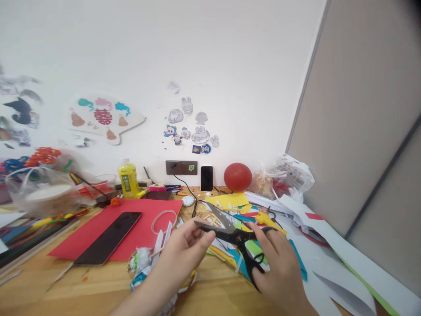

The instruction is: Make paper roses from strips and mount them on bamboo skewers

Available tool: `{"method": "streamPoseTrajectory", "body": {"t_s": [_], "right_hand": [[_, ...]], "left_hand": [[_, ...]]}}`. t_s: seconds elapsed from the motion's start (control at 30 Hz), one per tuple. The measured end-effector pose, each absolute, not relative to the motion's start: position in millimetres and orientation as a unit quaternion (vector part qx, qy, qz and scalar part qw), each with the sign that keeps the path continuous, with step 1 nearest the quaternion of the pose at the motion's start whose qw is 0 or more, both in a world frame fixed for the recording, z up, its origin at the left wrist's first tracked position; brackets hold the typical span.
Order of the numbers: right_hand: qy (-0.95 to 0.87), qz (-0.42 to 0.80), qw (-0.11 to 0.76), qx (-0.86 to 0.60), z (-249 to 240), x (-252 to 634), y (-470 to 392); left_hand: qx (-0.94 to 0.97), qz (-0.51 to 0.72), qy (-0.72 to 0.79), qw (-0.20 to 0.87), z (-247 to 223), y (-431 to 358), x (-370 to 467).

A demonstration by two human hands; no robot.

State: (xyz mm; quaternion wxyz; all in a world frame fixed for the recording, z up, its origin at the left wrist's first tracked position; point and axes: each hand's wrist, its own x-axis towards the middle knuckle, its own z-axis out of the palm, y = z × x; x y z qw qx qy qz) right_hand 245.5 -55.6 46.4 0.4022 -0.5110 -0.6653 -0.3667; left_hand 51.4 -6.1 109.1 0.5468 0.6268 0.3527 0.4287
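Note:
My right hand (279, 263) grips a pair of black-handled scissors (239, 237), fingers and thumb at the handle loops. The blades stand apart and point left. My left hand (186, 250) is closed, thumb and fingers pressed together right at the lower blade's tip. What it pinches there, if anything, is hidden. Below and behind the left forearm lies a crumpled bundle of white and coloured paper (142, 260), partly covered. Paper scraps in yellow, blue, green and white spread under the scissors, among them a blue piece (297, 261).
A red sheet (112, 210) bears a dark tablet (108, 239) and a clear ring (158, 217). Along the wall stand a yellow bottle (129, 180), a phone (207, 179) and a red balloon (237, 177). White paper sheets (348, 281) lie at right, a plastic-wrapped tub (46, 193) at left.

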Motion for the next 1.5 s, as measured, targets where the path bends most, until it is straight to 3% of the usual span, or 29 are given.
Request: {"method": "streamPoseTrajectory", "body": {"t_s": [0.23,0.57,1.03,1.3,1.5], "right_hand": [[-0.654,-0.416,0.407,-0.484,49.4,243.9,-57.7],[-0.640,-0.469,0.391,-0.467,42.1,244.5,-58.8],[-0.657,-0.426,0.398,-0.477,28.7,236.2,-50.9],[-0.643,-0.346,0.439,-0.524,32.6,247.6,-48.9],[-0.646,-0.370,0.404,-0.532,38.1,241.4,-50.4]], "left_hand": [[0.682,0.467,0.349,0.442,106.0,-7.3,51.8],[0.704,0.463,0.380,0.381,102.4,-8.1,47.5],[0.757,0.393,0.441,0.280,87.6,15.1,37.2],[0.641,0.459,0.353,0.503,97.3,11.3,47.0],[0.576,0.470,0.346,0.572,93.3,11.9,45.2]]}}
